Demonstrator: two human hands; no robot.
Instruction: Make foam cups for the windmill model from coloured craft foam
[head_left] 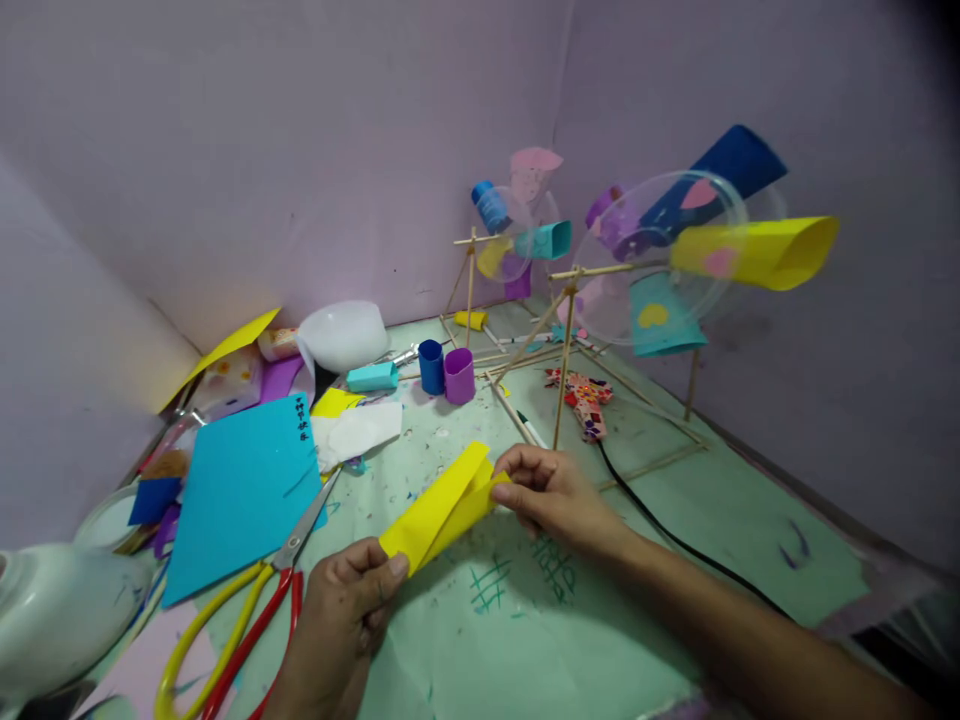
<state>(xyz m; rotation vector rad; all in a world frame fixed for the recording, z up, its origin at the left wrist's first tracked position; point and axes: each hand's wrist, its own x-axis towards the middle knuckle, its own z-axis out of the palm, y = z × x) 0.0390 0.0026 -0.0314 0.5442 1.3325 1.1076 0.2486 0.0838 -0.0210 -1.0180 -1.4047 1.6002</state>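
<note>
A folded strip of yellow paper (439, 515) is held up between my two hands over the green-covered table. My left hand (345, 605) pinches its lower left end between thumb and fingers. At the upper right end, my right hand (544, 490) grips an edge of the paper, and the layers stand slightly apart there. Beside my left hand lie large scissors (289, 550) with one yellow and one red handle, their tips on a sheet of blue paper (244, 490). Beyond the strip stand a dark blue paper tube (432, 367) and a purple paper tube (459, 376).
Two stick-framed wheels with coloured paper cups, a farther one (517, 235) and a nearer one (660, 255), stand at the back right. A patterned glue gun (585, 400) trails a black cord. White bottles (343, 335) and paper scraps (365, 430) crowd the left.
</note>
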